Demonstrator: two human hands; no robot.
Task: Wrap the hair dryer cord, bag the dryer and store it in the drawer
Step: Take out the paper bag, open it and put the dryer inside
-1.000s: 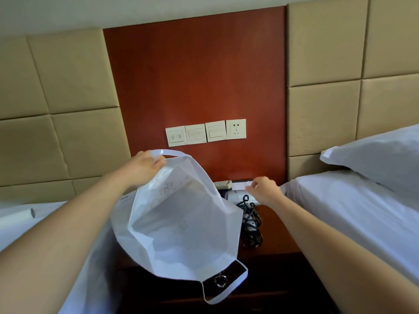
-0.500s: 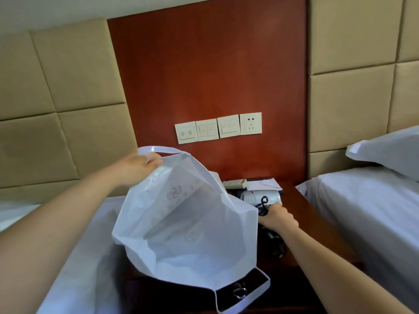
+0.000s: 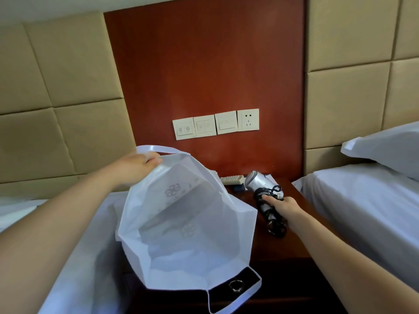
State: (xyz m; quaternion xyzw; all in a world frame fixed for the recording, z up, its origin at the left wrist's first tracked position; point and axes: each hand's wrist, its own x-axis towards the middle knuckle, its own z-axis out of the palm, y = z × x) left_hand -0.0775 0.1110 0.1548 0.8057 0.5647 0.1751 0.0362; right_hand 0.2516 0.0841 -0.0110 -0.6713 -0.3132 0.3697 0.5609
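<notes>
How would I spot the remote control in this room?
Find the red-brown wall panel, then the dark nightstand below its switches. The remote control lies at the back by the panel, just left of the silver hair dryer: a pale, flat bar with rows of small buttons.

Soft, even daylight throughout, faint shadows, no glare; sharp centre, with wide-angle bending towards the edges.

Silver dryer [image 3: 258, 183], perhaps aloft, beside bag [image 3: 145, 223]
</notes>
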